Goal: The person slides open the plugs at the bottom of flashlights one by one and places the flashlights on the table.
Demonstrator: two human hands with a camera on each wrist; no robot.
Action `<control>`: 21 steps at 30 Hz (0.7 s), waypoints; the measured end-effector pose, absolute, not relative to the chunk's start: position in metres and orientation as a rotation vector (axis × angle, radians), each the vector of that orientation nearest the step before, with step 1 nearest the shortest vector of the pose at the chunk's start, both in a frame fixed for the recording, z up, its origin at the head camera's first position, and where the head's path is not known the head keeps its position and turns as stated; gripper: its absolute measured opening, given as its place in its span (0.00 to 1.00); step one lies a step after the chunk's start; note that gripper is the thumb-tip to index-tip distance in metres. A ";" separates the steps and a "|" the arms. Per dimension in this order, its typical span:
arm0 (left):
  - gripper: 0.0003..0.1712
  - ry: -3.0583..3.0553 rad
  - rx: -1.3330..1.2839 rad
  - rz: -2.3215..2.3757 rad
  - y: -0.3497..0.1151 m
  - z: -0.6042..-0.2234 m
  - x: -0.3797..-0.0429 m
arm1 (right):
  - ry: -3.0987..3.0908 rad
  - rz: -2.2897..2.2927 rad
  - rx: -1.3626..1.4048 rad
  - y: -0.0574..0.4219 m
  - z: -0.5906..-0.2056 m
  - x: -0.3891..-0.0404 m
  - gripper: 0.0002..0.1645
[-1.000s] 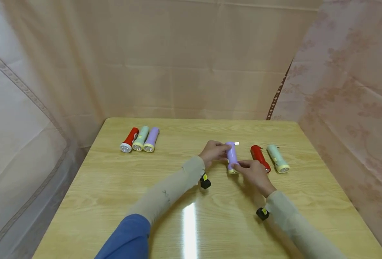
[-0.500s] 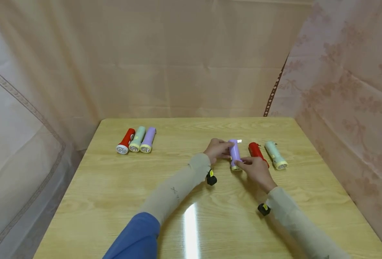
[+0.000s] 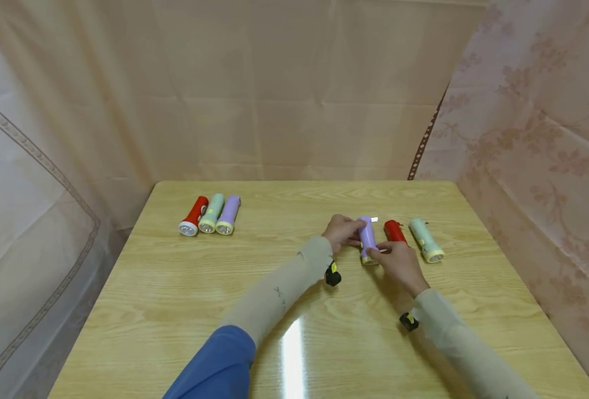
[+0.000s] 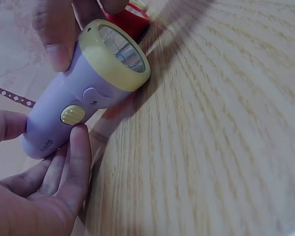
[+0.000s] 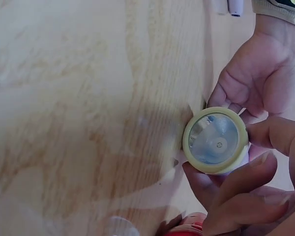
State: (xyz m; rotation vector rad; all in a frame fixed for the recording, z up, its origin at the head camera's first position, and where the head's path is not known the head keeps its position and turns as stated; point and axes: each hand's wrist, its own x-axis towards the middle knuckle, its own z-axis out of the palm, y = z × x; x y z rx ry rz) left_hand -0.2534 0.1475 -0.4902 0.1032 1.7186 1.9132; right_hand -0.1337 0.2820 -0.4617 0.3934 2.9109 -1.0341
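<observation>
A purple flashlight (image 3: 367,237) with a pale yellow head ring is held by both hands at the right of the table. My left hand (image 3: 343,230) pinches its tail end between thumb and fingers. At the head end, my right hand (image 3: 401,266) grips the flashlight with thumb and fingers. The left wrist view shows its yellow switch button (image 4: 73,114), with a left fingertip touching beside it. Facing the right wrist camera is the clear lens (image 5: 215,140). Just right of it lies a red flashlight (image 3: 395,231), partly hidden by my right hand.
A mint green flashlight (image 3: 426,241) lies right of the red one. At the far left, red (image 3: 194,216), mint (image 3: 211,213) and purple (image 3: 229,214) flashlights lie side by side, lenses toward me. The wooden table (image 3: 174,310) ends at a curtain (image 3: 284,88) behind.
Both hands have shifted the purple flashlight a little to the right, closer to the red one. Both hands keep hold of it. The other flashlights lie as before.
</observation>
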 end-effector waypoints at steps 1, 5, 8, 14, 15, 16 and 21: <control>0.15 1.724 0.102 1.914 0.148 -0.490 -0.253 | 2.906 -1.036 0.401 0.282 -0.461 -0.134 0.31; 0.14 1.747 0.094 1.896 0.151 -0.488 -0.252 | 2.884 -1.043 0.423 0.284 -0.460 -0.134 0.30; 0.14 1.778 0.074 1.880 0.154 -0.487 -0.251 | 2.867 -1.044 0.428 0.286 -0.461 -0.134 0.30; 0.14 1.885 0.046 1.839 0.159 -0.482 -0.245 | 2.871 -1.037 0.438 0.287 -0.462 -0.136 0.29; 0.14 1.901 0.042 1.832 0.159 -0.480 -0.244 | 2.873 -1.036 0.439 0.287 -0.462 -0.136 0.29; 0.13 1.914 0.040 1.826 0.159 -0.479 -0.244 | 2.874 -1.038 0.441 0.287 -0.461 -0.136 0.29; 0.13 1.949 0.014 1.833 0.154 -0.474 -0.242 | 2.902 -1.011 0.410 0.285 -0.460 -0.138 0.28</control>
